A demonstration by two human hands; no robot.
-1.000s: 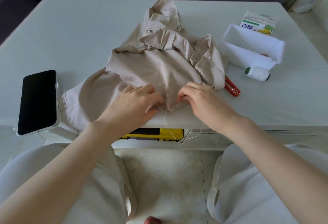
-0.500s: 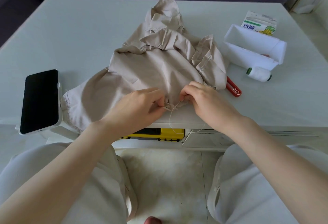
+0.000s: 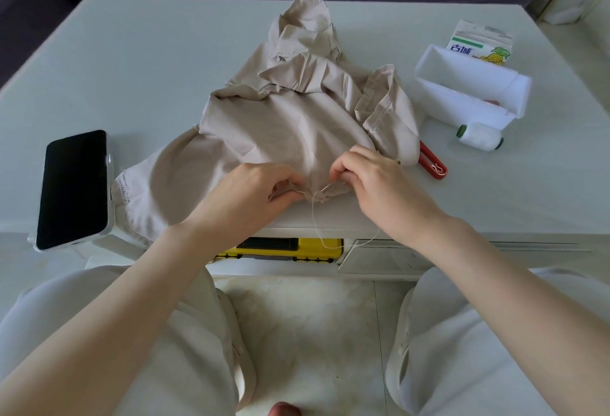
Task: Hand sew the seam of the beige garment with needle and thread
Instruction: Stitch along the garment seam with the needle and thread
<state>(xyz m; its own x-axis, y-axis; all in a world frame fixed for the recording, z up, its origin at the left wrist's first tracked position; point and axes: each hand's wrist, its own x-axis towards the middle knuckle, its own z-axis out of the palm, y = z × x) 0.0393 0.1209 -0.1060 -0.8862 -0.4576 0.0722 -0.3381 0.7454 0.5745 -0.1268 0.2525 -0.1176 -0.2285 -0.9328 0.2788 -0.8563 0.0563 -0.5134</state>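
The left hand (image 3: pixel 251 194), which was lying flatter on the cloth a second ago, is now curling in and pinching a small fold of the beige garment (image 3: pixel 290 125), which is lying crumpled mid-table (image 3: pixel 148 69) with its seam at the near edge. The right hand (image 3: pixel 379 181) is gripping the needle (image 3: pixel 326 186) between thumb and fingertips just right of that fold, aiming it left into the bunched seam. The thread (image 3: pixel 317 224) is hanging in a slack loop over the near edge. With the cloth braced, a stitch is probably going in.
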